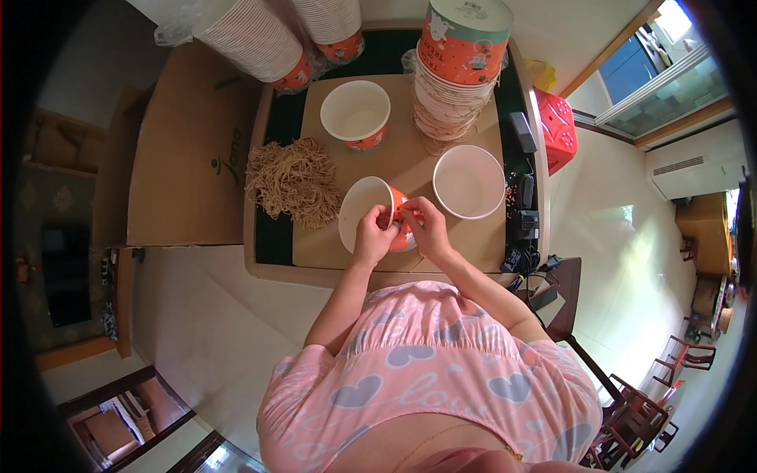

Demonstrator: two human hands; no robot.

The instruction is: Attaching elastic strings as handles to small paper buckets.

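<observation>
An orange-and-white paper bucket (352, 209) lies tilted on the cardboard sheet near the front edge of the table, its mouth toward the left. My left hand (374, 236) is closed on its rim, with the thumb outside. At the bucket's printed side my right hand (428, 230) pinches what looks like a thin tan string; the fingers mostly hide it. A tangled pile of tan strings (293, 183) lies to the left. Behind stands an upright paper bucket (355, 110), and a white one (468, 182) is just right of my right hand.
At the back right rises a stack of buckets (457, 94) with strings hanging from it. Nested bucket stacks (254, 39) stand at the back left, by a large cardboard box (189, 150). Black adapters and cables (526, 225) line the right edge; a red stool (556, 132) stands beyond.
</observation>
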